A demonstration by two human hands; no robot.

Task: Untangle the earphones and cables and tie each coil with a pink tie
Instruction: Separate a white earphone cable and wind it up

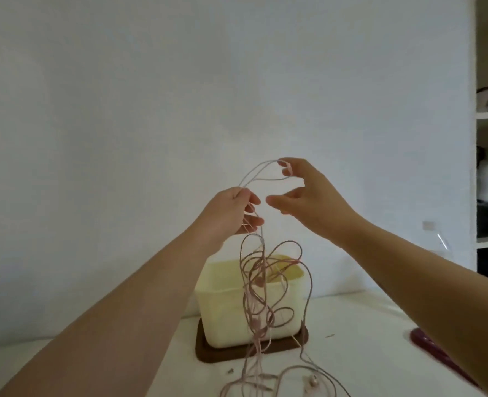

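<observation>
Early stage: left hand [232,209] grips cables [261,285], knotted mass hanging below hands. Right hand [308,200], fingers spread, pinches loop [255,171] above left. No coil formed, no tie seen.

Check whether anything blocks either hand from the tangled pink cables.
Nothing visible does: the left hand grips the tangled pink cables and the right hand pinches their top loop. The pale yellow plastic box stands behind.

A tangle of thin pale-pink earphone cords [258,332] hangs in loose knotted loops from centre to 6 o'clock, ends lying flat beside a small pink earbud [313,382]. Its top loop arcs toward 1 o'clock, from the pinching left hand [231,213] to the right hand [308,196].
</observation>
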